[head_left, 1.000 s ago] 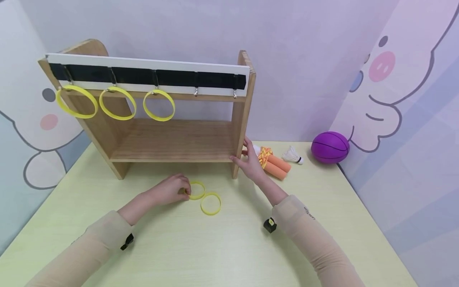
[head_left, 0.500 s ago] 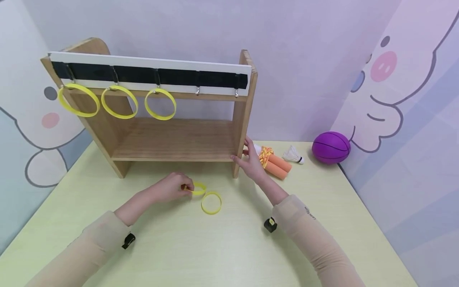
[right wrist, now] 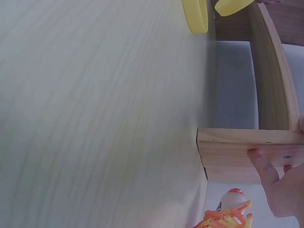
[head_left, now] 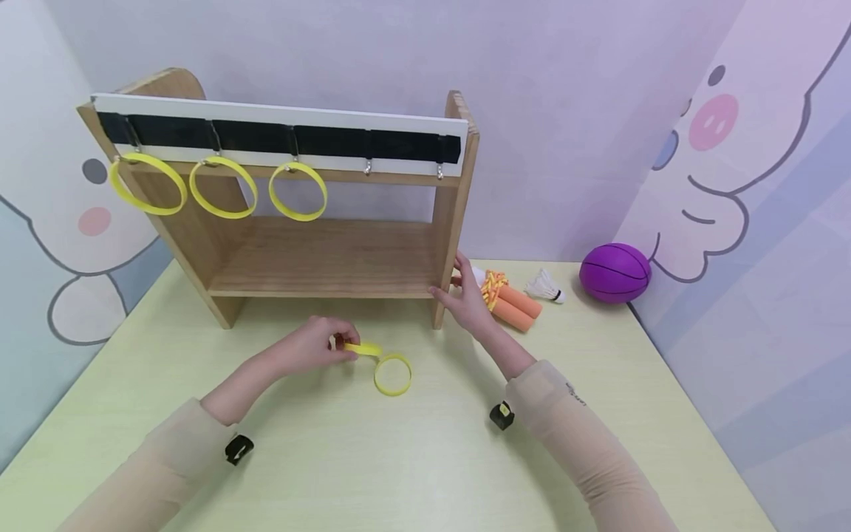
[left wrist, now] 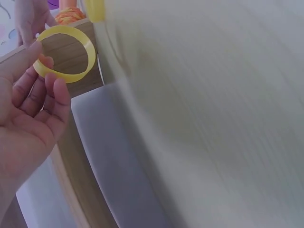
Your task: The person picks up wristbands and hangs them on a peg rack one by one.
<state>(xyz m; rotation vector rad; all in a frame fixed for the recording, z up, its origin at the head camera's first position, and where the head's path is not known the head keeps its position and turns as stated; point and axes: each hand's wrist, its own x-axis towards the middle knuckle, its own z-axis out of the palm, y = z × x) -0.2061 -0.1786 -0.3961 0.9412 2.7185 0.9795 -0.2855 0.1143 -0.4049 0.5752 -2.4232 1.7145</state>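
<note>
My left hand (head_left: 318, 346) pinches a yellow ring (left wrist: 90, 51) between thumb and fingers; in the head view it is tilted nearly edge-on, low over the table. A second yellow ring (head_left: 394, 393) lies flat on the table just beside it. My right hand (head_left: 469, 301) holds the right side panel of a small wooden shelf (head_left: 332, 255), thumb at the front edge and fingers along the outer face. Along the shelf's top runs a white board (head_left: 399, 123) with a black strip and metal hooks. Yellow rings (head_left: 299, 217) hang from the three left hooks; the two right hooks (head_left: 368, 168) bear none.
Right of the shelf lie orange foam-like handles (head_left: 513, 313) bundled with an orange-yellow cord (head_left: 493, 287). A white shuttlecock (head_left: 545, 287) and a purple ball (head_left: 614, 273) stand farther right, near the back wall. Cartoon-printed walls (head_left: 565, 89) close in the table's back and sides.
My left hand has lifted its ring, turning it from flat on the table to nearly edge-on. My right hand stays on the shelf panel; the head view has shifted slightly.
</note>
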